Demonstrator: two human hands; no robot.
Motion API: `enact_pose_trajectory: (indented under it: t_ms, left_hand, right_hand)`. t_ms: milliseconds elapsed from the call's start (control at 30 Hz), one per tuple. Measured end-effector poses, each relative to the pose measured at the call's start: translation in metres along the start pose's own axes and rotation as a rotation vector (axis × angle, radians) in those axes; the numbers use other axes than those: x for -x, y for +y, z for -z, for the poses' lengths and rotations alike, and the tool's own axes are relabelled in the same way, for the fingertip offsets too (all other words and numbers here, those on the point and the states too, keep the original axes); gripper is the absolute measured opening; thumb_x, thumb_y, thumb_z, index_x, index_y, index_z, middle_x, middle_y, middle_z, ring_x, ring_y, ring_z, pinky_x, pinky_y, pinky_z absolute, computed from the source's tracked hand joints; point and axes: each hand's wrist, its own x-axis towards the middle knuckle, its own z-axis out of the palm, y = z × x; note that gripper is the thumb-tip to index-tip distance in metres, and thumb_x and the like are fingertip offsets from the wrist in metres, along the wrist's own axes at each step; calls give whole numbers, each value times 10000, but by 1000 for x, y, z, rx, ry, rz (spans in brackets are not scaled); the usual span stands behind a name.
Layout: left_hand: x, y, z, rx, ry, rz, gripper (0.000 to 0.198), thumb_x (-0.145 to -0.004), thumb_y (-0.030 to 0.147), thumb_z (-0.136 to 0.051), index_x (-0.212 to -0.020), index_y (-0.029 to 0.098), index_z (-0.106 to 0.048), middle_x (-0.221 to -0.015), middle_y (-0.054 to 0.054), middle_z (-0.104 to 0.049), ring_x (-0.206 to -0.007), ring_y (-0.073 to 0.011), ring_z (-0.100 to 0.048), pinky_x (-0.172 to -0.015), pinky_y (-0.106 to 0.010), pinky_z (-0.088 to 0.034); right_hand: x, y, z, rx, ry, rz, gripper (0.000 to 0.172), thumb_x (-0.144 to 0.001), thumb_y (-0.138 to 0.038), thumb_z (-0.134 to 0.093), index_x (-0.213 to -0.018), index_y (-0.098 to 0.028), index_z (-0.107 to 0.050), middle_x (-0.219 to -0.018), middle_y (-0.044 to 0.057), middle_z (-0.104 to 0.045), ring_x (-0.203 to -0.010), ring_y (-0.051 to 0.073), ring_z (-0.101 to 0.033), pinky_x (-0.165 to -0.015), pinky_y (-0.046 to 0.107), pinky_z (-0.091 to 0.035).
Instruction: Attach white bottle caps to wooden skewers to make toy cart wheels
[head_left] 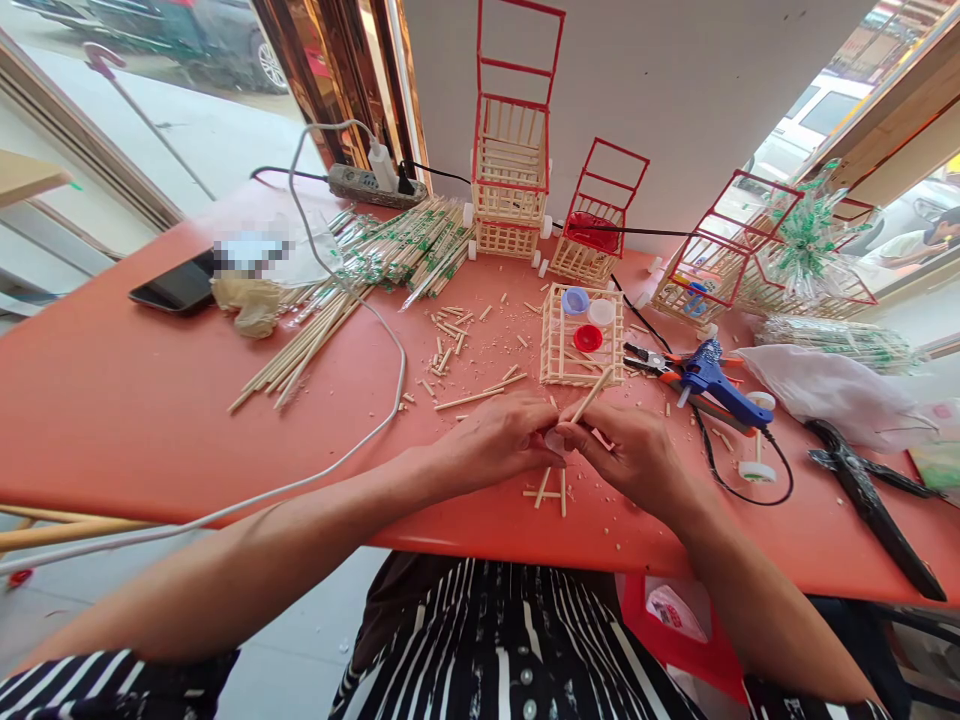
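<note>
My left hand (517, 432) and my right hand (628, 450) meet near the table's front edge, both with closed fingers. A short wooden stick (594, 394) slants up from my right fingers. Between the two hands, my left fingers pinch a small whitish, see-through cap (555, 440), partly hidden. Just below the hands lie several short sticks (552, 492), some crossing. Right behind them stands a small crate of sticks (546, 350) with a blue cap (575, 301), a white cap (601, 312) and a red cap (588, 338) in it.
Stick carts with red handles (512, 150) stand along the wall. A blue glue gun (712, 375) and pliers (652, 360) lie at right, near a black-handled tool (874, 510). Bundled sticks (420, 245), a phone (176, 285) and a white cable (401, 370) occupy the left.
</note>
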Motion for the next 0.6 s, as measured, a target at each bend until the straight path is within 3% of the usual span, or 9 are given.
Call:
enact_pose_trajectory:
  t_ms: [600]
  left_hand:
    - [0,-1,-1,-52,-14,11,67,-879,185,-680,-854,167,-620,-810,6,-659,-732,-146,-577,-665,-256,-367]
  right_hand:
    - [0,-2,1,35,-26,6,289,-1051,-339,-514,-836,-204,-651,-691,-6,-675,-583,111,-555,-565,235,-360]
